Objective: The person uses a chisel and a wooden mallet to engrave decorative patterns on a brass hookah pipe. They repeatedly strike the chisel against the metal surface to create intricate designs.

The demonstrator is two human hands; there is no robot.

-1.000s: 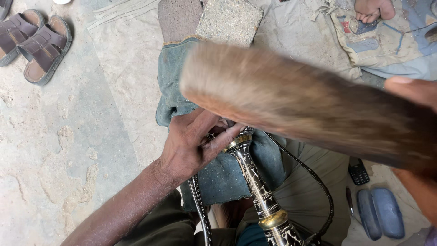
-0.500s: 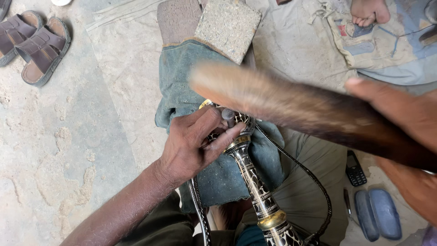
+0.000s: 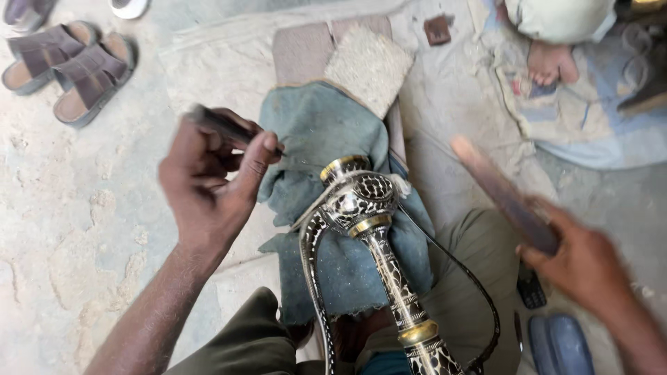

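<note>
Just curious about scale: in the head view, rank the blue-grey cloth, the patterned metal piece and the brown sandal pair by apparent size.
1. blue-grey cloth
2. patterned metal piece; nearer the camera, so unsure
3. brown sandal pair

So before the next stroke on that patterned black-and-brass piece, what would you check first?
1. Black-and-brass patterned metal piece rests on the blue-grey cloth pad: ok.
2. Left hand grips a thin dark tool, lifted off the piece: ok.
3. Right hand holds a long reddish-brown wooden stick; motion blur hides how firm the grip is: cannot tell.
4. Neither hand steadies the piece: not ok.
5. Thin black cord loops right beside the piece, close to the working area: not ok.
6. Another person's bare foot sits well away at the top: ok.
</note>
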